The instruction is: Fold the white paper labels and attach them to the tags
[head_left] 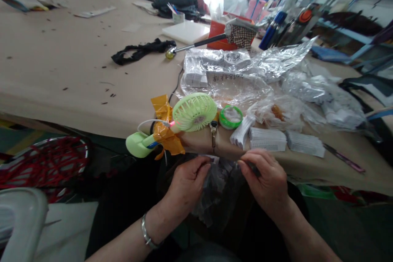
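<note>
Over my lap, just below the table's front edge, my left hand (188, 182) is closed in a pinch. A small white label (215, 159) shows at its fingertips. My right hand (266, 176) is also pinched, a short way to the right; what lies between its thumb and finger is too small to make out. Beneath both hands hangs a clear plastic bag (211, 196) with pale pieces in it. Close by on the table edge are a bundle of white labels (242, 132), a label stack (267, 139) and another label stack (305, 143).
A green fan (195, 111) is fixed to the edge with orange tape (162, 108). Beside it are a green-rimmed round tub (231, 117) and a small metal fitting (213, 131). Tweezers (345, 158) lie right. Plastic bags (227, 84), a hammer-like tool (196, 44) and black cloth (141, 51) lie behind.
</note>
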### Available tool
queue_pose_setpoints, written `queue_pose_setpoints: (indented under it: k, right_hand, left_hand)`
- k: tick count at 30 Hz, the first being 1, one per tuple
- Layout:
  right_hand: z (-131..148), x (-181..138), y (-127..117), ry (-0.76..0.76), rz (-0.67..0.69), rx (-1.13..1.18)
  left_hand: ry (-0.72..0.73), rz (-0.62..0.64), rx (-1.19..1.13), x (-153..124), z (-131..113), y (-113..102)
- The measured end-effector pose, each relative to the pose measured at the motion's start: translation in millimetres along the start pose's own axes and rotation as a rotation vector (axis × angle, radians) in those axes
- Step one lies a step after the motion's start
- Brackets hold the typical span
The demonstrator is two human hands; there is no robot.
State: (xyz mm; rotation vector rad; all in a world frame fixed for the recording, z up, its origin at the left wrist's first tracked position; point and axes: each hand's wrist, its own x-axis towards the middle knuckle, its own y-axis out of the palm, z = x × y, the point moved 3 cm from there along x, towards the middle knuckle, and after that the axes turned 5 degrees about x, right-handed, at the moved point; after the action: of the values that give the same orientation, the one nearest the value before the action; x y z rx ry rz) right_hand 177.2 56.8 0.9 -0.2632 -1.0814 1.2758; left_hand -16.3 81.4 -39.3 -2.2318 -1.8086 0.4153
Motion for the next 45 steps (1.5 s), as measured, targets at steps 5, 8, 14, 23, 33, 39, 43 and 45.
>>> queue_pose_setpoints:
  k: [5, 8, 14, 23, 33, 39, 43, 45]
  right_hand:
    - [-21.6, 0.8, 1.0, -0.107, -0.097, -0.346]
    - [-28.4, -5.2, 10.4, -0.138, -0.098, -0.37]
    - [-31.7, -6.4, 4.3, -0.178, -0.145, -0.287]
    - [-3.3, -27.5, -11.4, -0.287, -0.129, -0.107]
    - [-33.1, -25.5, -24.7, -0.187, -0.099, -0.291]
    - [-54.4, -23.9, -21.2, -0.161, -0.163, -0.392]
    - [-57.4, -23.2, -24.0, -0.14, -0.208, -0.299]
    - [-57.8, -23.2, -27.4, -0.113, -0.236, -0.225]
  left_hand:
    - [-0.033, -0.05, 0.068, -0.2, 15.4, 3.7]
    - [-0.049, 0.005, 0.089, -4.0, 16.1, 8.6]
    - [-0.058, 0.118, -0.068, -2.7, -2.5, 24.9]
    - [-0.471, 0.48, -0.987, 3.8, -42.2, 69.8]
    - [-0.621, 0.316, -0.817, 12.9, -41.3, 80.5]
    - [-0.601, 0.347, -0.674, 7.5, -38.8, 81.5]
    - [-0.635, 0.389, -0.67, 8.3, -39.0, 83.8]
    - [-0.652, 0.424, -0.692, 8.9, -39.7, 85.0]
